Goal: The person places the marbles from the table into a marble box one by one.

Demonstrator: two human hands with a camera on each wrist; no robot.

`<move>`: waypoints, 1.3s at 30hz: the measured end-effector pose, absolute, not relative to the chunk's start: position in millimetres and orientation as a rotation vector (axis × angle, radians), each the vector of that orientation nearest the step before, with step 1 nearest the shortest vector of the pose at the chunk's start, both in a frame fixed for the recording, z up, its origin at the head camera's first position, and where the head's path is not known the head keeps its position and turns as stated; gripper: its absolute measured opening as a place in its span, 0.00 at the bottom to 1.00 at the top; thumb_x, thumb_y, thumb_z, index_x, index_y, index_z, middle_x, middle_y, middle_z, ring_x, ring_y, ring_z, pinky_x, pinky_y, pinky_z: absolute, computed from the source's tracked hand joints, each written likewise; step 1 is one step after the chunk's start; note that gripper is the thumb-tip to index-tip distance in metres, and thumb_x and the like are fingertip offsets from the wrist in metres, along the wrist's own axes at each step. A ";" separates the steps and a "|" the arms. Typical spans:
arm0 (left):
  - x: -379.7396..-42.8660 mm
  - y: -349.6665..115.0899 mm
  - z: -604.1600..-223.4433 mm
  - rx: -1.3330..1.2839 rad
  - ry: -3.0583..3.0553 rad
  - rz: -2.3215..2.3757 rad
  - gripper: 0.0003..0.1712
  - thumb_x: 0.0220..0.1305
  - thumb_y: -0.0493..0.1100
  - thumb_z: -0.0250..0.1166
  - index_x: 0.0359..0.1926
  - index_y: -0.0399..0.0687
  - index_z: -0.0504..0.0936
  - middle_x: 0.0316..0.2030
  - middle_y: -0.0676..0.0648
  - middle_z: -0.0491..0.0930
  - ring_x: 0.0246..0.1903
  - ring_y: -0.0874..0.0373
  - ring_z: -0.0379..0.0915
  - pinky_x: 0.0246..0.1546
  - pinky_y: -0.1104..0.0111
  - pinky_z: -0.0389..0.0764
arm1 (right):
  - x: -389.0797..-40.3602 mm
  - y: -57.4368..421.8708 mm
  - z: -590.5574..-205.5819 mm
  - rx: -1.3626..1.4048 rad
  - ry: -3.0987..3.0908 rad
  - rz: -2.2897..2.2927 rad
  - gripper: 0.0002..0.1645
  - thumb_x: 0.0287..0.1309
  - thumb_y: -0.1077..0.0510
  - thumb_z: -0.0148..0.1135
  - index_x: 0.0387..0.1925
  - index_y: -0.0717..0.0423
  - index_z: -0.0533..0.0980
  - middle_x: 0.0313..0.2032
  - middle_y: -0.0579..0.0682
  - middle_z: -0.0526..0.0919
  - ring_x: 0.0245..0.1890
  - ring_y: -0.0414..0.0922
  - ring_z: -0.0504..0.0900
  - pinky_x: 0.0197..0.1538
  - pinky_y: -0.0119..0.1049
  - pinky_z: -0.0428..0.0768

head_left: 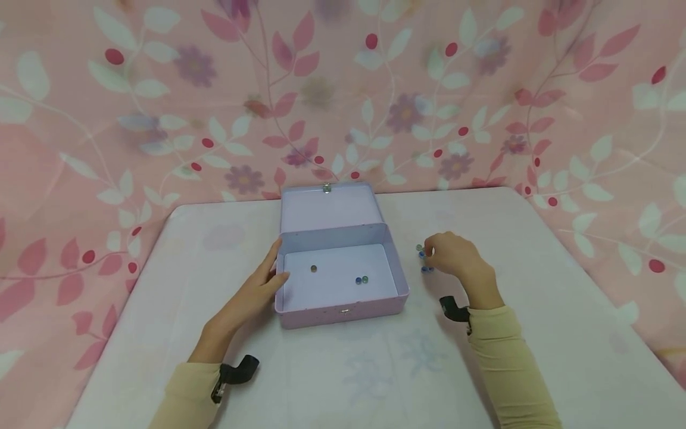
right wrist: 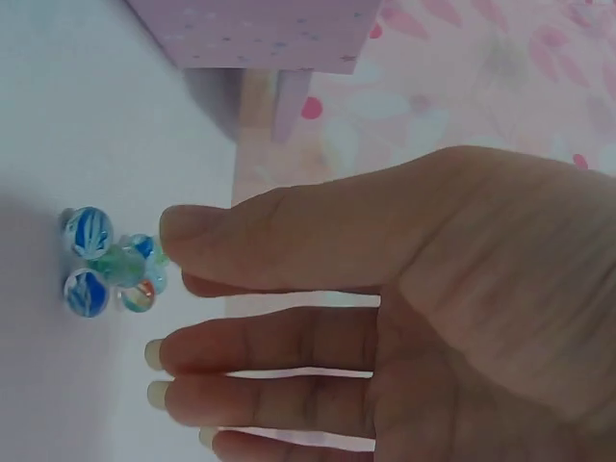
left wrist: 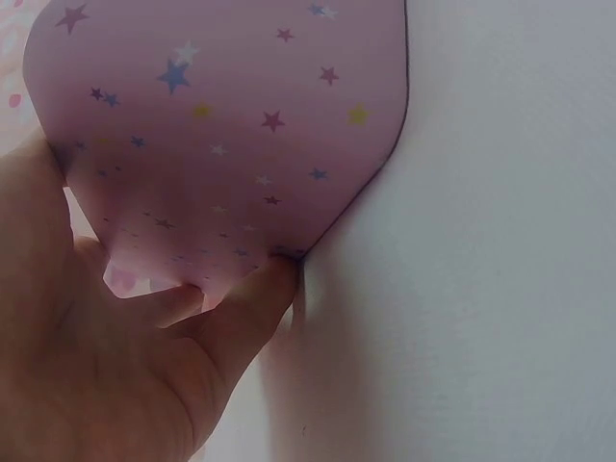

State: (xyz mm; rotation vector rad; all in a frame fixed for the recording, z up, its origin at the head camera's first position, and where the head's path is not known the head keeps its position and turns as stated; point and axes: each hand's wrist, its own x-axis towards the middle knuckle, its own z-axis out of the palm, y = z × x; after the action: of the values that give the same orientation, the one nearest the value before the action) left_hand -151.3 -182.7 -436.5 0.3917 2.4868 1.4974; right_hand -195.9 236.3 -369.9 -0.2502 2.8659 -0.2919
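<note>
A pale purple metal box [head_left: 316, 319] stands with its lid [head_left: 329, 210] tipped back; stars cover its outside in the left wrist view. My left hand [head_left: 257, 293] grips its left wall, thumb over the rim. On the box floor lie a brownish marble [head_left: 313, 269], a blue marble [head_left: 358, 280] and a green marble [head_left: 365, 279]. Right of the box, my right hand [head_left: 458, 255] is at a cluster of several glass marbles [right wrist: 87, 293]. Its thumb [right wrist: 197, 231] and index finger meet near them, the other fingers extended. Whether a marble is between those two tips is hidden.
A white cloth [head_left: 354, 369] with faint prints covers the table. Behind it hangs a pink floral curtain [head_left: 343, 95]. Black wrist cameras [head_left: 454, 310] sit at both sleeve cuffs. The raised lid stands at the box's back edge.
</note>
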 end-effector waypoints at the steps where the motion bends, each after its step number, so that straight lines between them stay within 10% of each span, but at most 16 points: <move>1: -151.3 -182.8 -436.7 0.389 2.487 1.498 0.43 0.76 0.53 0.50 0.78 0.78 0.33 0.80 0.53 0.33 0.75 0.29 0.43 0.70 0.36 0.54 | -196.5 236.8 -371.4 -0.232 2.858 -0.287 0.11 0.56 0.57 0.65 0.41 0.56 0.83 0.37 0.54 0.84 0.33 0.48 0.78 0.31 0.41 0.75; 14: -151.2 -185.0 -439.6 0.408 2.476 1.501 0.43 0.76 0.53 0.51 0.77 0.79 0.33 0.80 0.53 0.33 0.75 0.29 0.42 0.70 0.36 0.53 | -203.1 241.8 -391.1 -0.128 2.831 -0.288 0.05 0.52 0.61 0.59 0.24 0.52 0.78 0.27 0.50 0.77 0.28 0.46 0.72 0.28 0.38 0.67; 39: -151.0 -183.5 -436.9 0.398 2.470 1.497 0.43 0.76 0.53 0.51 0.77 0.80 0.33 0.80 0.53 0.33 0.75 0.28 0.44 0.67 0.35 0.59 | -207.7 245.2 -402.7 -0.258 2.878 -0.374 0.09 0.52 0.67 0.54 0.24 0.56 0.79 0.27 0.52 0.77 0.26 0.46 0.71 0.28 0.35 0.66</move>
State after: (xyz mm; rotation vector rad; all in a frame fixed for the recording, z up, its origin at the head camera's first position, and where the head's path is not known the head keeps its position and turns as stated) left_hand -151.0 -183.5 -436.9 0.3976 2.4703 1.4971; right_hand -207.7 245.2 -402.7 -0.2581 2.8783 -0.3736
